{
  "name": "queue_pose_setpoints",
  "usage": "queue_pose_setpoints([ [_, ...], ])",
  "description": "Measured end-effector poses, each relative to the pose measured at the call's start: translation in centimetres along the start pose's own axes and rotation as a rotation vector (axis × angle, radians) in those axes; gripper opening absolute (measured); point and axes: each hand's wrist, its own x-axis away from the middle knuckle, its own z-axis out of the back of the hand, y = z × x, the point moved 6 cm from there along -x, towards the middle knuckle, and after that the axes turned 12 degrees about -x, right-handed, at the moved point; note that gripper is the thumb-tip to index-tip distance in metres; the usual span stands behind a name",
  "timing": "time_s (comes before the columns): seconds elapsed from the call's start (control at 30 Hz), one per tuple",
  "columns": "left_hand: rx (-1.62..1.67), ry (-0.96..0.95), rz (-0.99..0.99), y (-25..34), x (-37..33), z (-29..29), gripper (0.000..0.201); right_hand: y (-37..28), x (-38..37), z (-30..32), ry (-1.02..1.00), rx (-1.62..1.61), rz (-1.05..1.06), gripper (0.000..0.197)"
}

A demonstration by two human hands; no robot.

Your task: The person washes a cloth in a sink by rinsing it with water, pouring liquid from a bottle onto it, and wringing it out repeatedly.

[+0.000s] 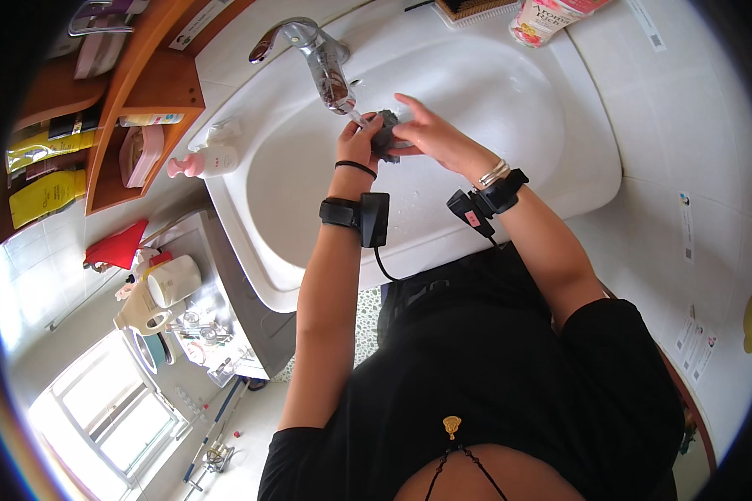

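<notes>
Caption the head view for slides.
Left hand and right hand handle a dark grey crumpled item beneath a chrome tap, over a white oval basin.

Brt window (109, 415) & wood shelf (164, 90) L, wht tiled wall (678, 134) R.

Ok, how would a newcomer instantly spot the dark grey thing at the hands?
Find the white sink, then the chrome faucet over it. Near the spout's end, between the left hand and right hand, is a crumpled lump. Its dark, dull grey sets it apart from the white sink and shiny faucet.
</notes>
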Motion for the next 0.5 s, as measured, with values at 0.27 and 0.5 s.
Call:
queue_pose_setpoints([
  [0.27, 0.221, -0.023, 0.03, -0.8, 0.6, -1.2, 0.009, 5.4, -1.2, 4.8, 0.503, -0.606, -0.249, 0.046],
  [0.5, -0.275, 0.154, -0.359, 1.4, 3.2, -2.8, 0.023, 8.8, -5.3, 2.7, 0.007, -0.909, -0.23, 0.032],
])
